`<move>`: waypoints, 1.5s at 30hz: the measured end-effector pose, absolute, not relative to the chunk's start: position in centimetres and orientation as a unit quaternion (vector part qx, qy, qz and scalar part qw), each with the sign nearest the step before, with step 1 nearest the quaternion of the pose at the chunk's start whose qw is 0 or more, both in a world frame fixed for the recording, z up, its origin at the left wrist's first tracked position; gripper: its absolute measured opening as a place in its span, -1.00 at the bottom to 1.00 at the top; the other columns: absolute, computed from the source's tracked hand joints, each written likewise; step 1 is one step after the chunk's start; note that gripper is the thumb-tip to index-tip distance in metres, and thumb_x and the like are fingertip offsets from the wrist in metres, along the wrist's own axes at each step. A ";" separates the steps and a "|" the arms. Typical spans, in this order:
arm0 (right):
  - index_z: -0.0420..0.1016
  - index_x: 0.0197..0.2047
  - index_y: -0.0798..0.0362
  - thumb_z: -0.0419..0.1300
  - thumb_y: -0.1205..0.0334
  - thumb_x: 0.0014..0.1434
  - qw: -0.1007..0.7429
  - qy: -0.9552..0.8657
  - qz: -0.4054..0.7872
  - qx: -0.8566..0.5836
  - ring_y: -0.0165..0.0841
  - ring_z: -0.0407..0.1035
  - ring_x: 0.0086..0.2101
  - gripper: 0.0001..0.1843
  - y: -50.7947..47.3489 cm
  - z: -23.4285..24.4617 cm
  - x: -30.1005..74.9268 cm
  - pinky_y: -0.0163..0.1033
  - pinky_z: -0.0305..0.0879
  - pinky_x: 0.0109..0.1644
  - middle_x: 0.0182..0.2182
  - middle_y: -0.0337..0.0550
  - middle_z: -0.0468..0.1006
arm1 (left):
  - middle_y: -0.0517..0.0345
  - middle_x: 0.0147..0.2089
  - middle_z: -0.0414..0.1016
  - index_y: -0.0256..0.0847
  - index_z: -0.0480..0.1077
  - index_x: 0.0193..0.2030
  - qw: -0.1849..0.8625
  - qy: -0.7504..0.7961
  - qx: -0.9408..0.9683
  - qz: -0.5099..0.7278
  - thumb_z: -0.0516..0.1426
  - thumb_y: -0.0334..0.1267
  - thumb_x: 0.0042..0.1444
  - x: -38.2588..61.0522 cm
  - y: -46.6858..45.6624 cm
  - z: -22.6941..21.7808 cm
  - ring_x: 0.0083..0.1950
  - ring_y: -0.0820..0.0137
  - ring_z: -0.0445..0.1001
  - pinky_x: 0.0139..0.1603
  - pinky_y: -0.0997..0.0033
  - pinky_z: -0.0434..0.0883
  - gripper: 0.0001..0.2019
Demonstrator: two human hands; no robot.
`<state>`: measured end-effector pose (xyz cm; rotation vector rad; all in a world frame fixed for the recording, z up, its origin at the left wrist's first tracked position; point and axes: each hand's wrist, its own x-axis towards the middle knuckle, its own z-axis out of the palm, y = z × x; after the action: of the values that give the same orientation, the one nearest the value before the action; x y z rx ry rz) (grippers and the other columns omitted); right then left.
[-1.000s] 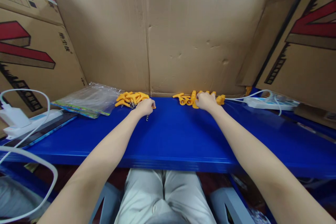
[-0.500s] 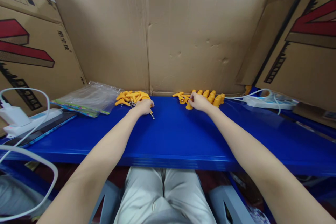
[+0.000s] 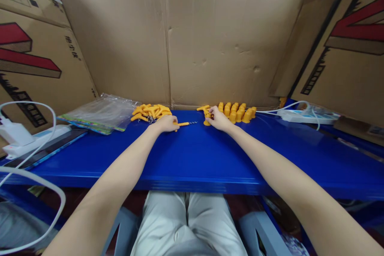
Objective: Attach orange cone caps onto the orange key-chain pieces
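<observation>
My left hand (image 3: 167, 123) is closed on a yellow corkscrew (image 3: 183, 124), whose threaded shaft and metal spiral point right. Just behind that hand lies a pile of yellow T-shaped handles with metal spirals (image 3: 152, 109). The fingers of my right hand (image 3: 219, 119) are closed around a small yellow bell-shaped cup (image 3: 207, 123) low over the table. Beyond it, a yellow T-handled piece (image 3: 203, 108) lies partly hidden by the fingers. Several more bell-shaped cups (image 3: 240, 113) stand in rows right of this hand.
The blue table (image 3: 192, 156) is walled by a cardboard sheet (image 3: 222, 48) at the back and boxes at both sides. Clear plastic bags (image 3: 99, 112) lie left. Power strips stand at the left (image 3: 39, 140) and right (image 3: 309, 117), with white cables.
The corkscrew in my left hand has swung from pointing down to pointing right. My right hand has moved left with a bell-shaped cup, away from the rows.
</observation>
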<state>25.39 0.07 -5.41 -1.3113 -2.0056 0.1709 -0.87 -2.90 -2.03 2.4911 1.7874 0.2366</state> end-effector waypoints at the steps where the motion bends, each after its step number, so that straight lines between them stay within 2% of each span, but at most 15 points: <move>1: 0.22 -0.09 0.06 0.18 0.27 0.08 0.366 -0.771 0.080 -0.515 -0.35 0.40 -0.38 -0.68 0.0 -5.5 25.1 -0.19 0.34 -0.19 -0.32 -0.15 0.47 | 0.08 -0.22 0.58 -0.19 0.48 -0.18 0.045 0.584 0.807 0.077 0.09 -0.22 -0.03 -0.8 -3.0 -2.0 -0.17 0.29 0.50 -0.24 0.45 0.36 -0.73; 3: 0.26 -0.08 0.09 0.22 0.26 0.05 0.357 -0.763 0.102 -0.529 -0.33 0.42 -0.34 -0.65 -0.1 -5.7 24.7 -0.19 0.35 -0.16 -0.30 -0.12 0.49 | 0.10 -0.25 0.58 -0.19 0.46 -0.19 0.053 0.585 0.805 0.081 0.09 -0.21 -0.03 -0.7 -3.0 -2.0 -0.21 0.32 0.49 -0.28 0.47 0.34 -0.74; 6: 0.36 -0.14 0.09 0.26 0.23 0.03 0.310 -0.775 0.102 -0.541 -0.27 0.44 -0.25 -0.69 -0.4 -5.6 24.2 -0.16 0.35 -0.10 -0.27 -0.08 0.52 | 0.12 -0.27 0.58 -0.19 0.44 -0.21 0.056 0.580 0.809 0.083 0.09 -0.23 -0.03 -0.8 -2.9 -2.1 -0.23 0.36 0.49 -0.30 0.50 0.31 -0.77; 9: 0.40 -0.10 0.10 0.22 0.27 0.07 0.265 -0.795 0.044 -0.543 -0.21 0.43 -0.15 -0.71 -0.9 -5.0 24.1 -0.13 0.32 -0.05 -0.18 -0.02 0.53 | 0.13 -0.28 0.57 -0.19 0.43 -0.23 0.058 0.577 0.810 0.086 0.10 -0.24 -0.03 -0.9 -2.8 -2.3 -0.24 0.36 0.49 -0.29 0.49 0.31 -0.79; 13: 0.43 -0.03 0.12 0.13 0.44 0.07 0.187 -0.833 -0.071 -0.516 -0.11 0.31 0.05 -0.64 -2.0 -3.7 24.2 -0.05 0.20 0.07 0.01 0.06 0.46 | 0.13 -0.30 0.57 -0.19 0.43 -0.24 0.064 0.578 0.807 0.100 0.10 -0.23 -0.05 -1.0 -2.7 -2.4 -0.26 0.35 0.49 -0.30 0.47 0.30 -0.78; 18: 0.47 -0.02 0.09 0.06 0.47 0.10 0.129 -0.842 -0.111 -0.511 -0.09 0.26 0.08 -0.61 -3.0 -3.1 24.0 -0.01 0.14 0.04 0.02 0.05 0.46 | 0.15 -0.36 0.56 -0.18 0.44 -0.27 0.077 0.565 0.813 0.119 0.10 -0.22 -0.07 -0.9 -2.6 -2.6 -0.30 0.36 0.48 -0.31 0.48 0.29 -0.79; 27: 0.49 0.01 0.01 0.08 0.36 0.16 0.143 -0.846 -0.120 -0.500 -0.10 0.29 0.06 -0.64 -3.0 -3.3 24.2 -0.01 0.14 0.02 0.02 0.00 0.48 | 0.16 -0.39 0.52 -0.18 0.45 -0.26 0.042 0.557 0.816 0.148 0.11 -0.19 -0.09 -0.7 -2.7 -2.6 -0.33 0.36 0.44 -0.36 0.46 0.25 -0.76; 36: 0.46 0.07 0.02 0.22 0.27 0.12 0.201 -0.836 -0.014 -0.511 -0.13 0.32 0.07 -0.58 -1.8 -3.9 24.7 -0.04 0.21 0.13 0.01 -0.02 0.48 | 0.16 -0.41 0.51 -0.19 0.44 -0.26 0.040 0.557 0.814 0.159 0.12 -0.17 -0.08 -0.5 -2.8 -2.4 -0.36 0.37 0.42 -0.39 0.46 0.23 -0.76; 40: 0.46 0.08 0.03 0.23 0.23 0.12 0.225 -0.838 -0.002 -0.497 -0.16 0.35 0.04 -0.58 -1.2 -4.4 24.8 -0.06 0.23 0.14 0.01 0.01 0.47 | 0.14 -0.39 0.51 -0.18 0.44 -0.26 0.035 0.566 0.809 0.155 0.12 -0.16 -0.10 -0.5 -2.8 -2.3 -0.34 0.35 0.43 -0.38 0.46 0.24 -0.75; 45: 0.43 0.10 0.03 0.18 0.27 0.17 0.207 -0.854 -0.029 -0.476 -0.16 0.34 0.04 -0.60 -1.4 -4.4 24.9 -0.04 0.22 0.14 0.03 0.03 0.43 | 0.10 -0.33 0.52 -0.17 0.45 -0.27 -0.001 0.580 0.802 0.143 0.15 -0.15 -0.13 -0.5 -2.9 -2.1 -0.27 0.31 0.46 -0.35 0.45 0.26 -0.74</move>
<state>24.94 -1.40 -4.37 -1.3266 -2.3774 -0.0814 -0.53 -2.85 -2.13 2.5213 1.8225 0.4509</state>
